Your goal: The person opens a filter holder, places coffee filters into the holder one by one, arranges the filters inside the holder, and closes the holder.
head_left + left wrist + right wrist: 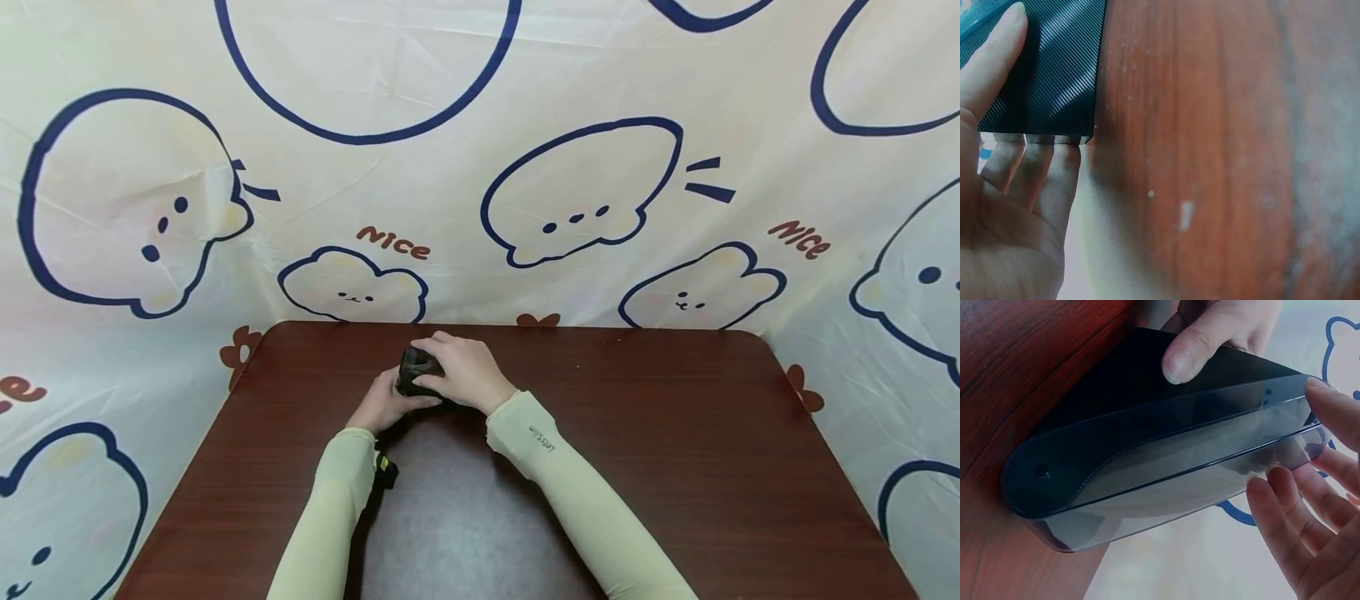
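Observation:
A black box with ribbed sides stands near the far edge of the table, left of its middle. Its smoky see-through lid has rounded ends and a small round pin at one end. My left hand grips the box, the thumb lying on the ribbed side and the other fingers partly hidden behind it. At the lid's end my right hand holds on, with the thumb on one edge and fingertips against the clear face. What the box contains cannot be made out.
The dark brown wooden table has rounded far corners. Behind and beside it hangs a pale cloth with blue cartoon outlines. A small black device sits at the left wrist, beside the pale sleeve.

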Available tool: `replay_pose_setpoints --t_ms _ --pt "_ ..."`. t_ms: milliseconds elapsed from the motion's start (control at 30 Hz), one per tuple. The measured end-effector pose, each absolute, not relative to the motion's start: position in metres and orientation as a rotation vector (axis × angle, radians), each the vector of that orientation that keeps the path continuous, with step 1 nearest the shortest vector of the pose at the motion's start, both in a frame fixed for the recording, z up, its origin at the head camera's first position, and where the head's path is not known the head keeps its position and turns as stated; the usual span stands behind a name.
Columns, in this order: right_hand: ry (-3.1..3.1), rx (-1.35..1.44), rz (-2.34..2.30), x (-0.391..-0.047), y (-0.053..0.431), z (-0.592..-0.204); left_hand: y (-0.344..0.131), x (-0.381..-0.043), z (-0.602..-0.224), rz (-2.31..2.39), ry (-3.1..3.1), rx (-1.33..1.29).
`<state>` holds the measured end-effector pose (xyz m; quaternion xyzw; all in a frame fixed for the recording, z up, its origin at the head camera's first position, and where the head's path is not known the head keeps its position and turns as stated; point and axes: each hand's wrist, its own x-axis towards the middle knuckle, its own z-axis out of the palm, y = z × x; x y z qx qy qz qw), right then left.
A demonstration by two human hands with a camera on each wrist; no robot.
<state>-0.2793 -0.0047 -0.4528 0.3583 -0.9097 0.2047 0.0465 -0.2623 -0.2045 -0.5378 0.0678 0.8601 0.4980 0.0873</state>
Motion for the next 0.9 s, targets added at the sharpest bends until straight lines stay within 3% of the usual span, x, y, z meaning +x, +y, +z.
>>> replay_pose_setpoints --t_ms 900 --pt "-2.811 1.081 0.632 -0.2801 -0.006 -0.4579 -0.2051 -0.2635 -0.5372 1.507 2.518 0.176"
